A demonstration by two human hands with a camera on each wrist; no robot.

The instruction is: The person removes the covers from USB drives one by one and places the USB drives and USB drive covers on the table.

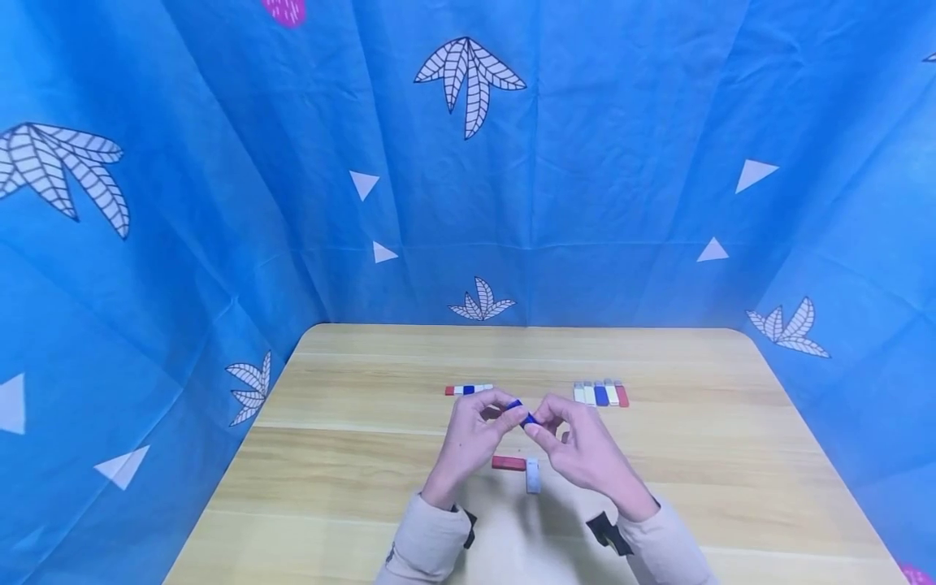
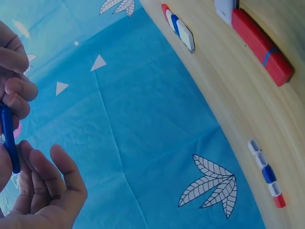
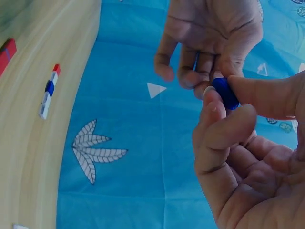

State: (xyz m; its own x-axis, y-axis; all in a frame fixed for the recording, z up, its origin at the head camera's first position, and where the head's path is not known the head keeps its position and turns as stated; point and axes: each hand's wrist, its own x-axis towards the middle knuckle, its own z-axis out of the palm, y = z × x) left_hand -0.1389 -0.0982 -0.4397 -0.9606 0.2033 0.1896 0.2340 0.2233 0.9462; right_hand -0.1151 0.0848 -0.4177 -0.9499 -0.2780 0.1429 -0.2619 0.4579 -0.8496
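Observation:
Both hands hold one small dark blue stick [image 1: 515, 404] above the middle of the table. My left hand [image 1: 471, 439] pinches its upper left end between thumb and fingers, and my right hand [image 1: 585, 451] pinches the lower right end. In the left wrist view the blue stick [image 2: 6, 136] spans the two hands at the left edge. The right wrist view shows the blue piece [image 3: 225, 93] between thumb and forefinger. On the table below the hands lie a red block [image 1: 509, 463] and a whitish block [image 1: 533, 476], set at about a right angle, their ends close together.
Behind the left hand lies a short row of red, white and blue pieces [image 1: 469, 390]. Another group of white, blue and red pieces [image 1: 601, 394] lies side by side behind the right hand. A blue patterned cloth [image 1: 621, 162] hangs around the wooden table [image 1: 329, 479].

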